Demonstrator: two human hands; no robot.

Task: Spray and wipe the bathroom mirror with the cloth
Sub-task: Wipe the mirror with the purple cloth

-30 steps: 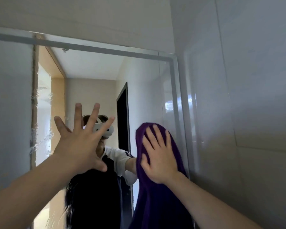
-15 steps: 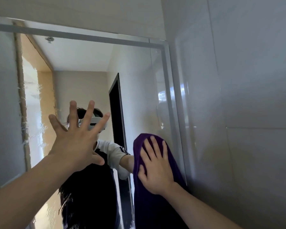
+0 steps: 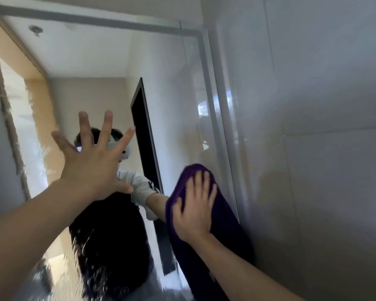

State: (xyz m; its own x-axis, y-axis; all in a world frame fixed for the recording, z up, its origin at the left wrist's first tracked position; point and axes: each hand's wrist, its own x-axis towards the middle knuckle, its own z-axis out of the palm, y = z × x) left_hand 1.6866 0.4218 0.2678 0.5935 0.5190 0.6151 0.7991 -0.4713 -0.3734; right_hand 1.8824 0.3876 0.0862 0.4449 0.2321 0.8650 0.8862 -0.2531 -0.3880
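1. Head view, nearest first: both forearms reach up toward the mirror (image 3: 165, 118), the landmark for every place below.
2. Right hand (image 3: 193, 207) lies flat on the purple cloth (image 3: 224, 227), fingers (image 3: 201, 183) straight and close together, pressing it to the glass beside the mirror's right frame (image 3: 215, 118). The cloth's lower part hangs loose below the hand.
3. Left hand (image 3: 91, 166) is raised before the mirror's middle, fingers spread wide and holding nothing; whether the palm touches the glass I cannot tell.
4. Droplets and streaks show on the mirror's lower and left areas, so much wiping seems left.
5. Risks, as I judge them: an open palm gives no grip, so the cloth could slide down the wet glass; a bare left hand on the glass would smear it; the cloth may miss the strip along the frame.
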